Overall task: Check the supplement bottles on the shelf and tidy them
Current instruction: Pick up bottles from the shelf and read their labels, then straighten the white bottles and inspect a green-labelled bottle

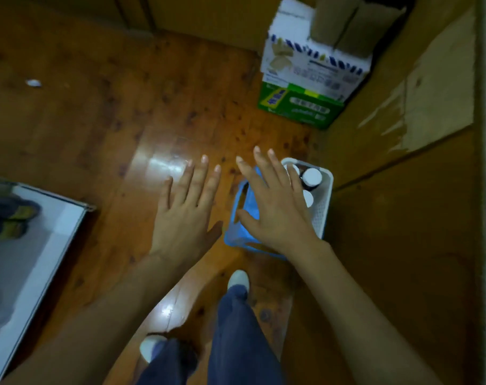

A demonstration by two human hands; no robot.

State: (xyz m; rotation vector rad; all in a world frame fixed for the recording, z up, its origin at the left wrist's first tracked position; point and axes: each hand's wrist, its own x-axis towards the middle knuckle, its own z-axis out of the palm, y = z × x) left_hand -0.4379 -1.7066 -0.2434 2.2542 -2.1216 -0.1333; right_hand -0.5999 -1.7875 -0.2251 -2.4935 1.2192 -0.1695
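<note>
On the wooden floor point(97, 120) the white basket point(326, 195) of bottles point(312, 176) looks light and stiff, probably best gripped by its rim; left hand point(186, 215) and right hand point(275, 209) hover above with fingers point(200, 176) spread, holding nothing.

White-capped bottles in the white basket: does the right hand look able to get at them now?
Probably yes. The right hand is open and empty above the white basket, whose top is uncovered, bottles standing caps up. It sits on the floor, so stooping may be needed.
</note>
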